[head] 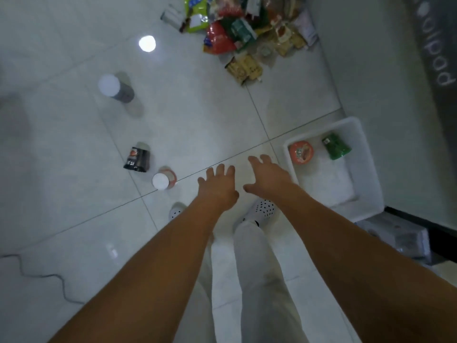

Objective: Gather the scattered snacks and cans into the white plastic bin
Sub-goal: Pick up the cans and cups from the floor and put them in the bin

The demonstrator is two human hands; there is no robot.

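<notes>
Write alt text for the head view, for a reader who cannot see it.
A person's empty left hand and right hand reach over a tiled floor. The white plastic bin beside them holds an orange tub and a green pack; cans and a pile of snack packets lie outside it.

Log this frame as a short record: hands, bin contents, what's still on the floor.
left hand: open, empty, above the floor tiles
right hand: open, empty, near the bin
white plastic bin: holds an orange-topped tub and a green container
loose on floor: black container, small white-lidded can, grey white-lidded can
piled on floor: snack packets, far from the bin
task state: unfinished
</notes>
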